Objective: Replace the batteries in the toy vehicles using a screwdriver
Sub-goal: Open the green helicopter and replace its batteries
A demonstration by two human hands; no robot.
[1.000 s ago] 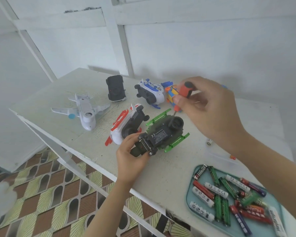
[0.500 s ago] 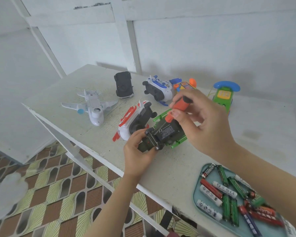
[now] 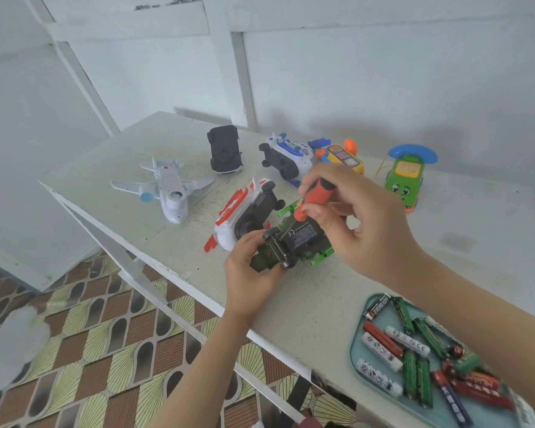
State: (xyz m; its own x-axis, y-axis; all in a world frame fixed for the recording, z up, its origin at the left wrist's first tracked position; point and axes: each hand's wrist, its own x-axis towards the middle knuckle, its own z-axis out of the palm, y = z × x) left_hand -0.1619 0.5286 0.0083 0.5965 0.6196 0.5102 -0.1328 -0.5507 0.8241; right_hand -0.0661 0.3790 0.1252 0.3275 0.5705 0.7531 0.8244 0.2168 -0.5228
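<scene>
A dark green toy vehicle (image 3: pixel 294 242) lies upside down on the white table (image 3: pixel 322 291), its black battery cover with a printed label facing up. My left hand (image 3: pixel 247 267) grips its near end. My right hand (image 3: pixel 359 223) pinches a screwdriver with an orange and black handle (image 3: pixel 314 196), tilted down so its tip meets the underside of the vehicle. A teal tray (image 3: pixel 360 341) at the front right holds several loose batteries (image 3: pixel 414 356), red, green and white.
Other toys lie on the table: a white and red vehicle (image 3: pixel 244 217) beside my left hand, a white plane (image 3: pixel 167 189), a black car (image 3: pixel 224 152), a blue and white vehicle (image 3: pixel 288 157), a yellow toy (image 3: pixel 343 157) and a green phone toy (image 3: pixel 406 177). The table edge (image 3: pixel 155 267) drops to a patterned floor.
My right hand has come down and nearer with the screwdriver, from above the vehicle to its underside. My left hand keeps holding the vehicle. The view has shifted a little.
</scene>
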